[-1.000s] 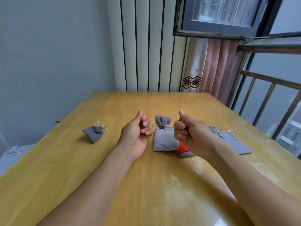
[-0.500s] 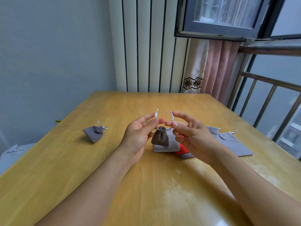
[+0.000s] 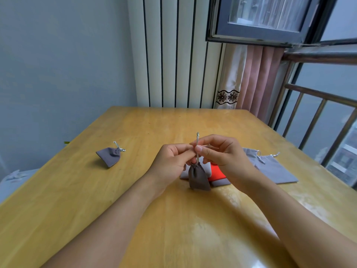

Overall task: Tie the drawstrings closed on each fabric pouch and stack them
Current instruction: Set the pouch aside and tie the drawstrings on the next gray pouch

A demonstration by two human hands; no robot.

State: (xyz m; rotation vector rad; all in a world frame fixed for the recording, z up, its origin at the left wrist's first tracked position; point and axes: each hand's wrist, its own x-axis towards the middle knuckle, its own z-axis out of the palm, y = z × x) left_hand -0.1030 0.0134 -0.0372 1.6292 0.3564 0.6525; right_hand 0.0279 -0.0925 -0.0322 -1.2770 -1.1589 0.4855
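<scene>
I have the pouch dangling by its cords just above the counter, near the middle. Both cords run up together between my hands. My right hand has thumb and forefinger pinched shut on them, and my left hand closes its fingertips on the same cords just at 9 o'clock of the right. One silver cord tip sticks up past my fingers toward 12 o'clock.

The neck looks cinched, but I see no knot yet, so the whole weight hangs on two pinches. If I shift my fingers to cross the cords and either grip loosens, the pouch will likely drop onto the flat pouches lying right behind it at 12 to 2 o'clock (the red one is half tucked among them), and the neck may slacken open again.

The cords are thin and look slick, so a knot made with the pouch swinging could sit loose or high above the gather. The short tip could also slide back through my fingers before the loop closes.

The finished pouch lies well apart at 10 o'clock, so stacking means a reach across; carrying by a weak knot could undo it.
</scene>
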